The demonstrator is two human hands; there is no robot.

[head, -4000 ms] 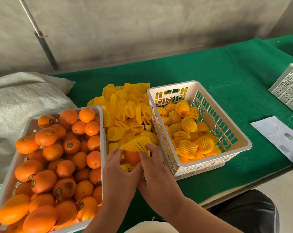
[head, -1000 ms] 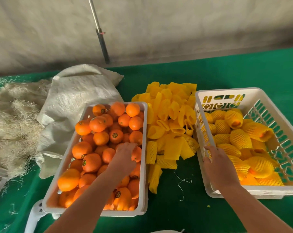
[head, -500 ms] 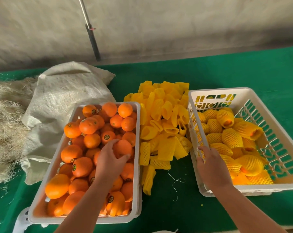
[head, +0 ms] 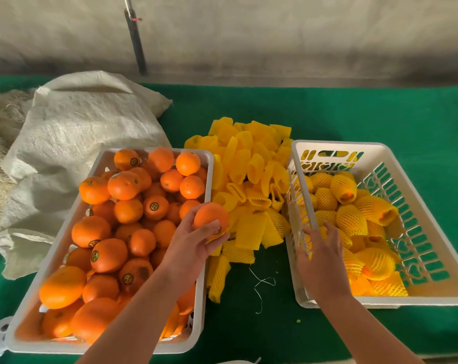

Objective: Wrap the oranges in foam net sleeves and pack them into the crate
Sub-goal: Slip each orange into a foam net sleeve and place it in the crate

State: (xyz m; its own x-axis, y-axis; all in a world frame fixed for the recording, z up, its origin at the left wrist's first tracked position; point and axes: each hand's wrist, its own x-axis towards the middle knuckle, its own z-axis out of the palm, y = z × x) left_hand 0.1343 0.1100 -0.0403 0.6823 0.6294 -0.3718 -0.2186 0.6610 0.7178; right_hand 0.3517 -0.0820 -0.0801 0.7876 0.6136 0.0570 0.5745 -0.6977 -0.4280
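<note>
The left hand (head: 190,244) grips a bare orange (head: 211,217) over the right rim of the tray (head: 208,164) of oranges. At its 3 o'clock, the right hand (head: 318,254), fingers spread wide, rests on the crate (head: 419,299) wall. Foam sleeves (head: 251,179) lie between on the bench (head: 380,114).

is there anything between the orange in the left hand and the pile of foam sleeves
Nothing visible. The left hand holds the orange just over its crate's right rim, with the foam sleeves directly beside it.

Round stickers (head: 154,206) on oranges (head: 129,210); print seemingly too blurred to read
</note>
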